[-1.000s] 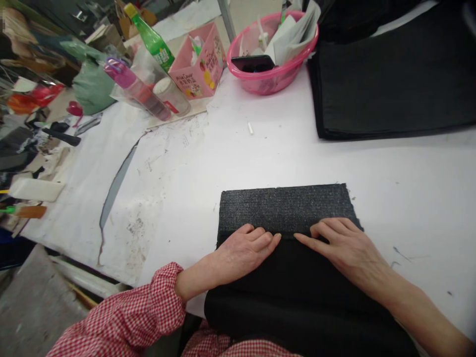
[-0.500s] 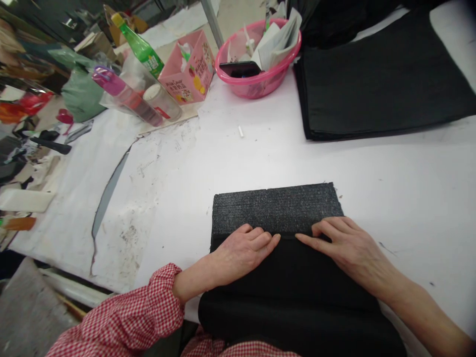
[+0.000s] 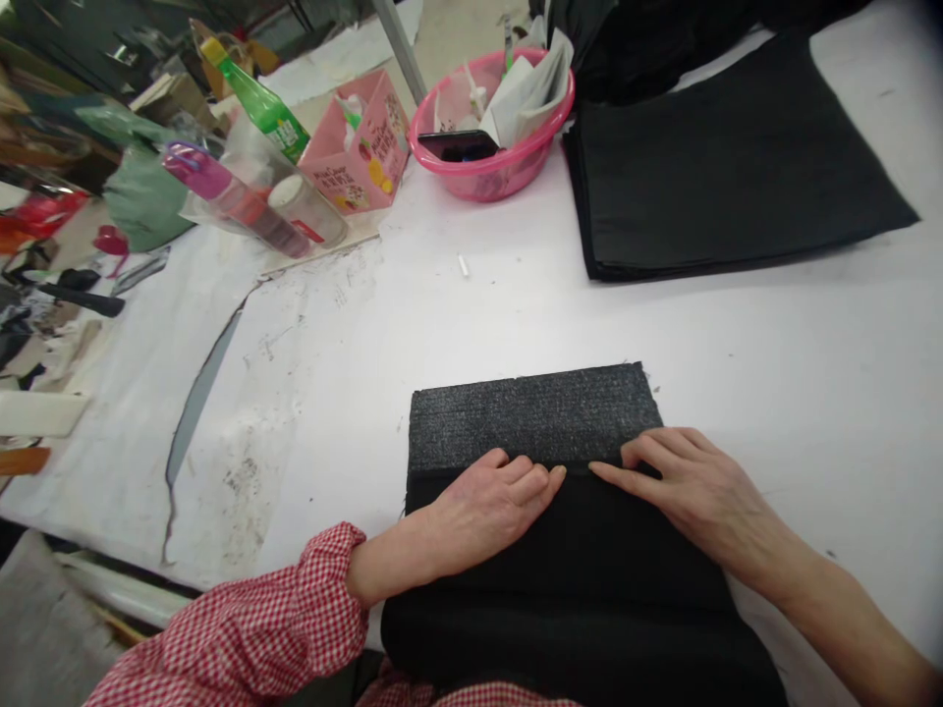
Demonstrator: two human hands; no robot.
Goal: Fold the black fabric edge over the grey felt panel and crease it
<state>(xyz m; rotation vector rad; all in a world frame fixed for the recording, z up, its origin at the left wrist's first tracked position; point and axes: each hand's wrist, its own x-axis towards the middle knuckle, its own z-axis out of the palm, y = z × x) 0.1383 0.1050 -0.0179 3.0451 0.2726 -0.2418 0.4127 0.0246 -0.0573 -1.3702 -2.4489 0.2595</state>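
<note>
Black fabric [image 3: 575, 550] lies in front of me, its near part hanging over the table's front edge. Along its far side is a dark grey speckled strip [image 3: 523, 417], with a folded black edge just below it. My left hand [image 3: 501, 501] is closed on that folded edge, fingers curled and thumb pointing right. My right hand [image 3: 682, 481] pinches the same edge farther right, its fingertips on the grey strip and its thumb on the black. A small gap separates the two thumbs. What lies under the fingers is hidden.
Stacked black cloth [image 3: 722, 177] lies at the back right. Behind stand a pink basin [image 3: 493, 182] with papers and a phone, a pink box [image 3: 354, 162], a green bottle [image 3: 269, 113] and a purple-lidded bottle [image 3: 236, 201]. A small white stick [image 3: 463, 266] lies mid-table. The table paper is torn at left.
The whole view has shifted slightly, so the table things appear farther left. Both hands have slid a little to the right along the folded edge, still holding the fabric.
</note>
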